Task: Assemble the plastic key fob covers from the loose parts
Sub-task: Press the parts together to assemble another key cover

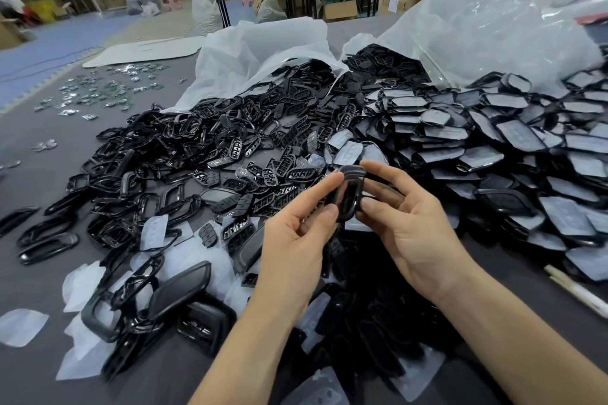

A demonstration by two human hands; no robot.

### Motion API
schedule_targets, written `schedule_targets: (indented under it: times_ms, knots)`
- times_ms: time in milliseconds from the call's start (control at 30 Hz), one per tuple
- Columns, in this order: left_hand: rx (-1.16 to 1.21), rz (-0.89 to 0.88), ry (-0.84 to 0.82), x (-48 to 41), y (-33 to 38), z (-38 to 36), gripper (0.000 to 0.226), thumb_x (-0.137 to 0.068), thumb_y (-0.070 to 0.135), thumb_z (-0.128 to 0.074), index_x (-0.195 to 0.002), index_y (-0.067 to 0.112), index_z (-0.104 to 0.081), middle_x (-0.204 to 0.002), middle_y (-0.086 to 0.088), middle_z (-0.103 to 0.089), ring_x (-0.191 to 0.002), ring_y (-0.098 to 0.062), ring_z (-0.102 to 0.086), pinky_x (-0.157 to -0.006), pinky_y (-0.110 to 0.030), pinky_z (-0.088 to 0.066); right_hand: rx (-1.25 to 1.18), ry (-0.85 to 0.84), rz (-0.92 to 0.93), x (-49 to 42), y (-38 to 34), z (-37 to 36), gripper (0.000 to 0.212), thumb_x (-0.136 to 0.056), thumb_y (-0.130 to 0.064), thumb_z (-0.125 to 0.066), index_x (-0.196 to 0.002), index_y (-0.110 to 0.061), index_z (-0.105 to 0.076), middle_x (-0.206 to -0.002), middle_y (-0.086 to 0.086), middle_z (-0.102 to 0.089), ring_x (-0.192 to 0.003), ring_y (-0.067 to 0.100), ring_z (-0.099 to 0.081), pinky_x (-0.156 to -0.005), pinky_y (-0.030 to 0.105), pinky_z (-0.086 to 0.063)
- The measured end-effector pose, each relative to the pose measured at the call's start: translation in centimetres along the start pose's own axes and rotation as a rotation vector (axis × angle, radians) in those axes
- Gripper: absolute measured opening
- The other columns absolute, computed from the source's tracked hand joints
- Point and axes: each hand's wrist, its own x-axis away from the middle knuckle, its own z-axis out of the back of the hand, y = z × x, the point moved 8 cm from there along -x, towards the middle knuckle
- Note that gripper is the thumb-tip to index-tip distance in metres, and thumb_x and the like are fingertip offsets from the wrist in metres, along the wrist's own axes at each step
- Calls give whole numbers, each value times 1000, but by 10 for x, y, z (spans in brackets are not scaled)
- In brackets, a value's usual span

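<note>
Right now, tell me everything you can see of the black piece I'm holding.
The black piece is a glossy plastic shell, oblong with rounded corners and a ridged top end. It stands nearly upright above the pile of loose parts. The left hand pinches its left edge between thumb and forefinger; the right hand grips its right side.

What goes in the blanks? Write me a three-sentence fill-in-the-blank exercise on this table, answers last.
1. The left hand and the right hand together hold one key fob cover, coloured ____.
2. Small shiny metal pieces lie scattered on the far ____ part of the grey table.
3. The film-covered parts are heaped on the ____ side.
Missing words: black; left; right.
</note>
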Motion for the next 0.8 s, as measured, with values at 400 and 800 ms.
schedule_targets:
  times_ms: [400, 800]
  knots:
    - [181, -27, 125, -3, 4, 11, 45, -94, -7, -47, -98, 26, -77, -107, -1, -73, -103, -11, -67, -80, -16, -52, -39, 77, -61, 1, 4, 4, 30, -82, 14, -57, -98, -10, -66, -65, -4, -67, -64, 6, -66, -62, 19, -54]
    - [176, -17, 142, -1, 1, 10, 45, -93, -7, -48, -94, 26, -77, -103, -1, -74, -100, -9, -68, -79, -14, -51, -36, 57, -103, 3, 3, -1, 25, -85, 12, -54, -98, -3, -68, -78, 8, -72, -68, 12, -68, -61, 21, -54]
